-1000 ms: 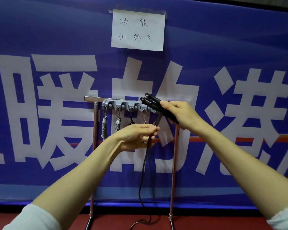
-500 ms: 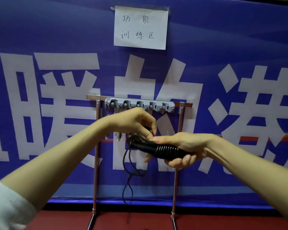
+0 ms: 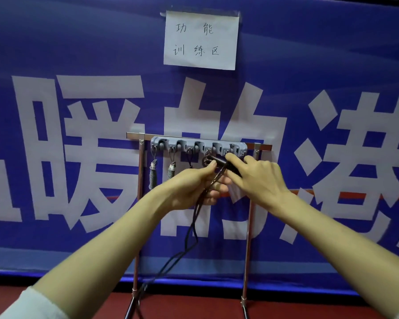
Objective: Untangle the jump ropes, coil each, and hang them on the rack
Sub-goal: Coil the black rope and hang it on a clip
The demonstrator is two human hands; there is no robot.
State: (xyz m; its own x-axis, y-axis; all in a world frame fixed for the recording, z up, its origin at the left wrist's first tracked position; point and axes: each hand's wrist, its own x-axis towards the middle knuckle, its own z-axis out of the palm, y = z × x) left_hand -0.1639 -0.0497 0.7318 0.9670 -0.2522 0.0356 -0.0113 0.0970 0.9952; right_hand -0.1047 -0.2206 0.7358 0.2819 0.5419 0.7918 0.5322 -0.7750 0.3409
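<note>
The black jump rope (image 3: 219, 161) is located just below the right end of the hook strip (image 3: 198, 143) on the rack (image 3: 135, 135), and both hands hold it. We read the left hand (image 3: 194, 187) as pinching the rope where the cord meets the handles, with the thumb on top and the fingers curled beneath. The right hand (image 3: 257, 178) covers the handles from the right with its fingers curled round them. The cord (image 3: 192, 229) drops from the left hand as a loose double strand and trails to the floor (image 3: 194, 307) near the rack's left leg.

Status, as we judge it:

- Two light ropes (image 3: 153, 173) hang bundled from the first two hooks. We count these as done.
- A small dark item hangs from the third hook. We cannot tell what it is.
- The black jump rope looks free of knots, but its cord is not coiled.

Steps left: gather the cord into a coil, then hang the rope on a free hook.
</note>
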